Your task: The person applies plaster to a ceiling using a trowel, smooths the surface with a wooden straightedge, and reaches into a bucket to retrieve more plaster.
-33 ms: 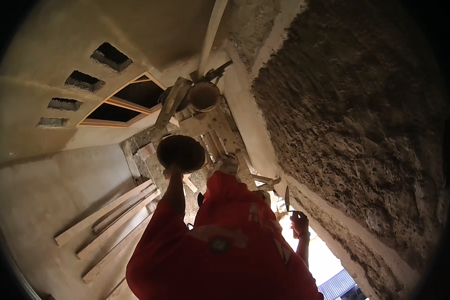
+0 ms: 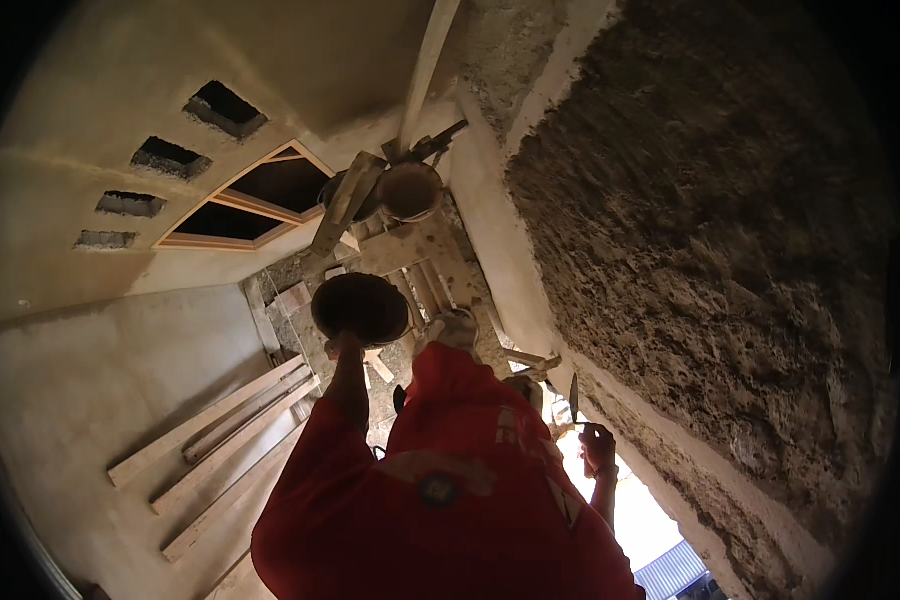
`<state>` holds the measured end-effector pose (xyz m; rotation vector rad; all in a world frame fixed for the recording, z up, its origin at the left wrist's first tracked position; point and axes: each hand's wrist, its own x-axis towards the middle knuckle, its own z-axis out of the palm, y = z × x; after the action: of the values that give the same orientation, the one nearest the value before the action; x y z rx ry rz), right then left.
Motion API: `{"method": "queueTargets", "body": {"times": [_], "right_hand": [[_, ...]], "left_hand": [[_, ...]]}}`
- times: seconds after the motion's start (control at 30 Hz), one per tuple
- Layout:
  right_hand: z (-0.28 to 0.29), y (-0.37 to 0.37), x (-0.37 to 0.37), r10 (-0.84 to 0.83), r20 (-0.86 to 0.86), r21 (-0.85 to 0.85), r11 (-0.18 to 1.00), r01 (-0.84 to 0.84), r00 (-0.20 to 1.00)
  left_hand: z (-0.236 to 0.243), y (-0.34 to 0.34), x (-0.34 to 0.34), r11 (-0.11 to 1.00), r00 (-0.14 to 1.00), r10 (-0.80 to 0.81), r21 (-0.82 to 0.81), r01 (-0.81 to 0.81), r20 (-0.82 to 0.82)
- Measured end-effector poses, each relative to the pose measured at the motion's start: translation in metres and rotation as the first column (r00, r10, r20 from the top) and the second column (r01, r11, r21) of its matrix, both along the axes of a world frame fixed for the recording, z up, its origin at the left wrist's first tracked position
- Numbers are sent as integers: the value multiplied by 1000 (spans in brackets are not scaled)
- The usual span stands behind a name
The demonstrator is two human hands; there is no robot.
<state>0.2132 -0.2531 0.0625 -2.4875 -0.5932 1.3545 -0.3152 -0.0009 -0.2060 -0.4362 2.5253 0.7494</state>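
Observation:
My left hand (image 2: 342, 345), on a raised forearm in a red sleeve, is closed on the near edge of a dark, round shallow pan (image 2: 360, 300). My right hand (image 2: 597, 442), out at the right beside the rough wall (image 2: 710, 260), is closed round the handle of a trowel (image 2: 574, 395), its narrow blade pointing up in the picture. My red-clothed body (image 2: 440, 470) fills the lower middle and hides much of what lies below. A pale, dusty shape (image 2: 450, 328) beside the pan is too unclear to name.
A platform of boards (image 2: 390, 242) holds a round tub (image 2: 410, 190) and a slanting plank (image 2: 342, 210). Several timber bars (image 2: 200, 425) stand out along the left wall. A wooden-framed opening (image 2: 270, 195) and several rough square holes (image 2: 225, 110) are upper left. A bright opening lies low right.

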Motion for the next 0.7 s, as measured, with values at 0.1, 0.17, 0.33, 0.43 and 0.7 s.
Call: {"method": "queueTargets", "body": {"times": [0.1, 0.17, 0.33, 0.43, 0.7], "right_hand": [[-21, -2, 10, -110, -81, -25, 994, 108, 991], [-46, -2, 16, -53, -110, 25, 998, 56, 992], [-103, -6, 48, 60, -113, 17, 998, -58, 992], [-146, 11, 95, 394, -67, 124, 915, -384, 917], [-106, 92, 83, 314, -124, 102, 948, -303, 941]], "left_hand": [[10, -21, -10, 998, 996, 52, -25, -54, -79], [32, -20, -5, 999, 1000, 12, -32, -12, -2], [77, -27, 10, 969, 993, -20, 246, -10, 118], [66, -103, -31, 859, 858, -511, 11, 512, -44], [108, -116, -24, 270, 169, -931, -302, 914, -323]]}}
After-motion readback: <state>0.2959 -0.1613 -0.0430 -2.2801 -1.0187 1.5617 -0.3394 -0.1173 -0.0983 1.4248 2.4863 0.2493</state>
